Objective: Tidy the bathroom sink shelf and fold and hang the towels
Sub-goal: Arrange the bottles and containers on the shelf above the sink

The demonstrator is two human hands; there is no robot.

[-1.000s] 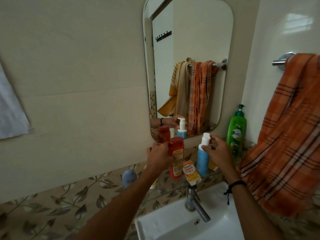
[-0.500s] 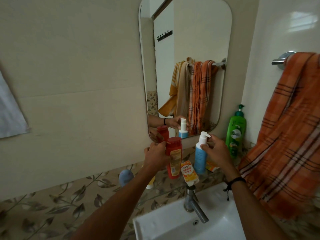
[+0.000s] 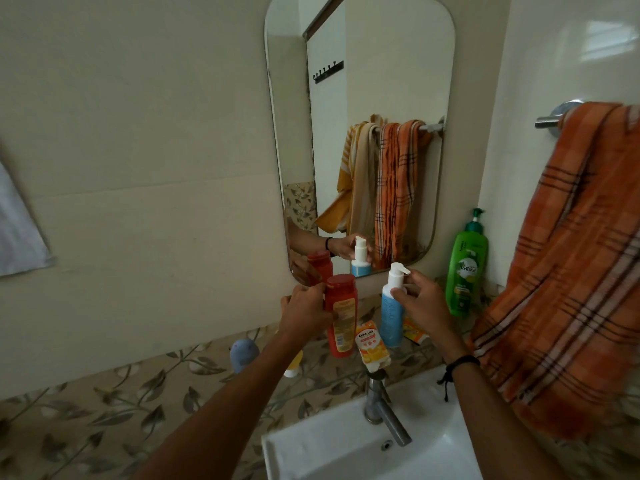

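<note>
Your shelf below the mirror carries a red bottle, blue pump bottle, Centrum tube, orange sachet and green Vatika bottle.

Red bottle, yellow label, centre of frame. Blue pump bottle, white pump top, just right of it. Green bottle, dark green pump, right of centre. Orange towel, dark and pale plaid stripes, right edge. Small orange-and-white tube, lower centre. Beige tiles with olive-brown leaf pattern, lower left. White sink, bottom. Cream wall, upper left. Black wristband, lower right.
</note>
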